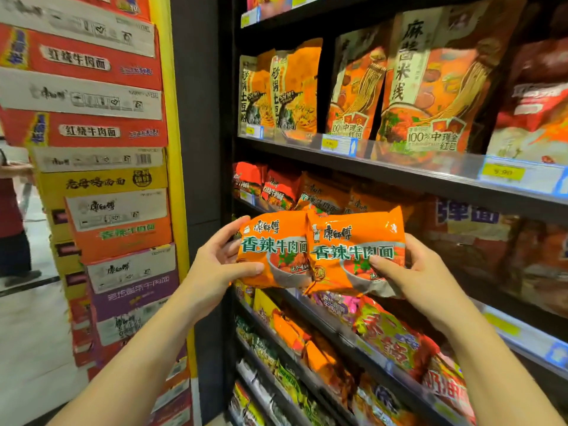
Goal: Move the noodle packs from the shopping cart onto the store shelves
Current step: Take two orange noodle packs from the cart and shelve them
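Two orange noodle packs with green lettering are held side by side in front of the black store shelves (399, 176). My left hand (221, 262) grips the left orange pack (276, 241) by its left edge. The right orange pack (353, 238) overlaps the left one slightly, and my right hand (418, 272) holds it at its lower right corner. Both packs hover level with the shelf row of matching orange and red packs (319, 195), just in front of it. The shopping cart is out of view.
Larger noodle bags (430, 81) stand on the shelf above, with price tags along the shelf edges. Lower shelves hold several mixed packs (390, 336). A tall stack of noodle cartons (101, 186) rises at the left beside a yellow post. A person (12, 216) stands at the far left.
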Demonstrator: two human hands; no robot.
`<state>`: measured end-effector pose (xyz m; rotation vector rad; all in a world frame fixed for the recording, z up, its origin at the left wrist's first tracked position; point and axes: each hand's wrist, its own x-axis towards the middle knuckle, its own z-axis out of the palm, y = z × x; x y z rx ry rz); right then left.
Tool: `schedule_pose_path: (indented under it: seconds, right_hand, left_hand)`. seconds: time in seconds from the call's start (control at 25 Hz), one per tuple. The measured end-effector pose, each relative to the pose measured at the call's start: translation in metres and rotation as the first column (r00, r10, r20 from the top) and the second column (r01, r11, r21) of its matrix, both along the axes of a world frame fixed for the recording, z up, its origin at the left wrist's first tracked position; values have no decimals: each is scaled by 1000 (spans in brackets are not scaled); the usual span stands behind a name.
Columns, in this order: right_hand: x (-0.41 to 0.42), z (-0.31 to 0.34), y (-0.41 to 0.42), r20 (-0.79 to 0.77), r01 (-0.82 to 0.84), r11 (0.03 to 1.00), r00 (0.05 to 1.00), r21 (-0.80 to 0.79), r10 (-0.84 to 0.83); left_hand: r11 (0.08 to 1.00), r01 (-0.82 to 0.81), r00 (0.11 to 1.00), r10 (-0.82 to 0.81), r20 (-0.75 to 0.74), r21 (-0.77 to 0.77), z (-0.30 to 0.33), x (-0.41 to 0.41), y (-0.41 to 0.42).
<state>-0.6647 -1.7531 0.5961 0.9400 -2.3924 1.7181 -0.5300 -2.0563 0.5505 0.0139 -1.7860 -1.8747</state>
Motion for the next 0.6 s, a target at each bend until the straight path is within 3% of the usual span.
schedule_pose_path:
  seconds: [0.28,0.44,0.6]
  right_hand:
    - [-75,1,-46,-3,79,997,997,-25,-79]
    - [-101,2,-55,-63,207,978,976,-7,-207]
    - [-108,-3,-53,-22,376,926,926,5,-376]
  left_hand:
    - [993,117,993,-117,-3,-1,17,-109,-62]
    - [974,228,973,-229,-43,-13,18,-175,-81]
    - [947,317,947,-319,-44,-55,15,-227,-88]
